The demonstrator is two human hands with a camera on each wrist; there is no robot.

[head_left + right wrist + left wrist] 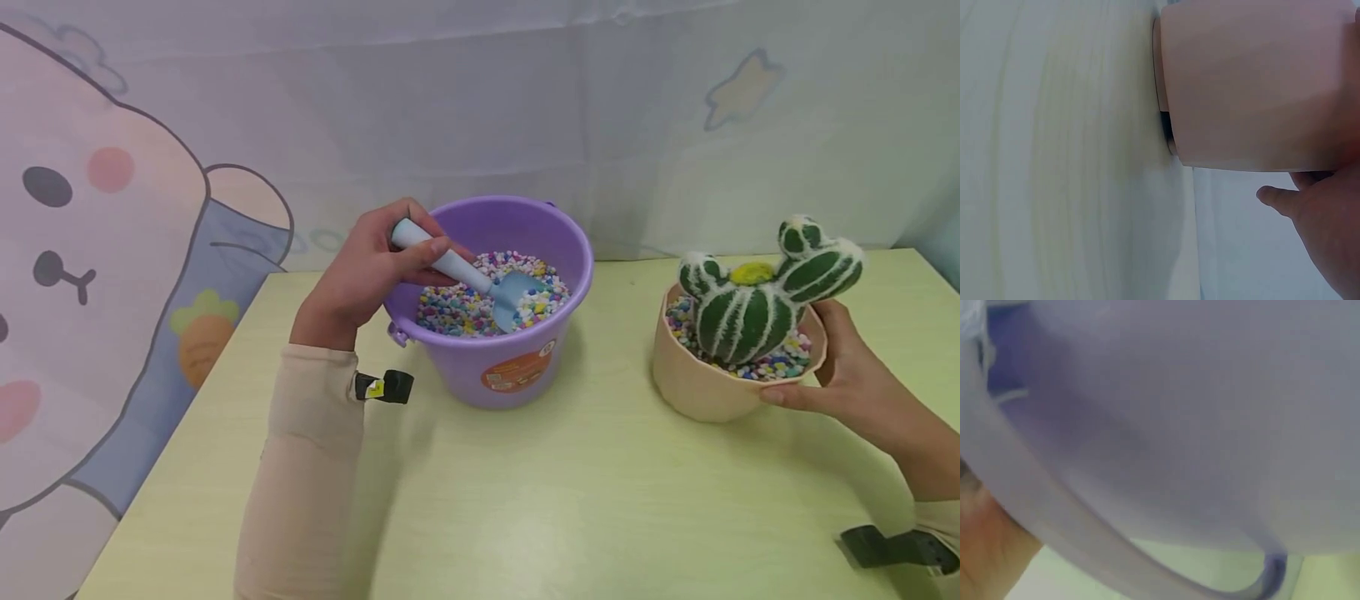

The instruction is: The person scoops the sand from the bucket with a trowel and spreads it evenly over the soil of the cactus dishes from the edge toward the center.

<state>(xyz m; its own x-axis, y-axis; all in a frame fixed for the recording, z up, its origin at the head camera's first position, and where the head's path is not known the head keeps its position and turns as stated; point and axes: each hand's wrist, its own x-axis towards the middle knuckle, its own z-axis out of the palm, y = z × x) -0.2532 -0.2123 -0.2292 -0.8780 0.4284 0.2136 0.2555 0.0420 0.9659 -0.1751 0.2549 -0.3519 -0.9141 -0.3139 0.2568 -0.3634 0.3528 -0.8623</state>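
Note:
My left hand (390, 254) grips the pale handle of a light blue scoop (517, 298). Its blade lies at the surface of the multicoloured pebbles (465, 312) inside a purple bucket (495, 367), with some pebbles on it. Seen up close in the left wrist view are the bucket's wall (1197, 437) and its carrying handle (1079, 519). On the right, my right hand (847, 375) holds the side of a beige pot (701, 392), thumb near the front rim. A green and white plush-looking cactus (746, 321) stands in pebbles in that pot. The right wrist view shows the pot's side (1254, 87).
Both containers stand on a light yellow-green table (525, 500). Behind them hangs a pale cloth backdrop (480, 108) with a cartoon bear (97, 208) at left and a star (742, 87) at right. Small black wrist devices (386, 387) sit at both cuffs.

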